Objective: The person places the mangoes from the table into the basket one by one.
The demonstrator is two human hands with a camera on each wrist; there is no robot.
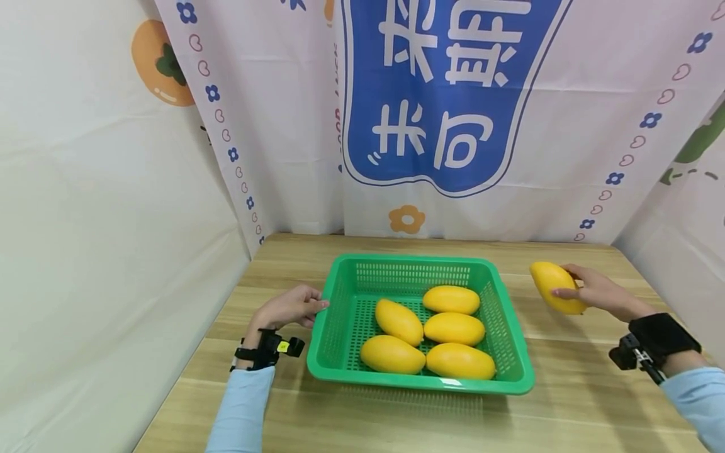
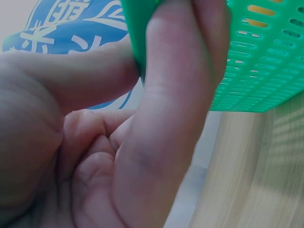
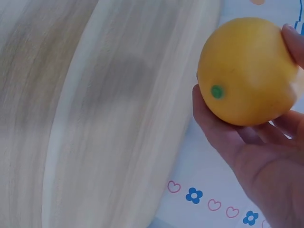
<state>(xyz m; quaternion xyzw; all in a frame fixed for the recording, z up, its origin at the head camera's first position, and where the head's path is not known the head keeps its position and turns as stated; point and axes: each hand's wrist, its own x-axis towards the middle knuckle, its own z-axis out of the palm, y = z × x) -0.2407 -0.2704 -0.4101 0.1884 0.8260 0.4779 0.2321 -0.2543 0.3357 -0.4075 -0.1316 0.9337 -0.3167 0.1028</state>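
Observation:
A green plastic basket (image 1: pixel 334 296) sits mid-table with several yellow mangoes (image 1: pixel 453 329) inside. My left hand (image 1: pixel 291 306) grips the basket's left rim; in the left wrist view the fingers (image 2: pixel 180 95) curl over the green rim (image 2: pixel 266 61). My right hand (image 1: pixel 595 292) holds another yellow mango (image 1: pixel 555 286) in the air just right of the basket. The right wrist view shows that mango (image 3: pixel 247 71), with a green dot at its end, gripped between thumb and fingers (image 3: pixel 266 147).
The wooden table (image 1: pixel 396 421) has printed cloth walls on the left, back and right. A blue sign (image 1: pixel 447 94) with white characters hangs behind the basket. Bare tabletop lies in front of and beside the basket.

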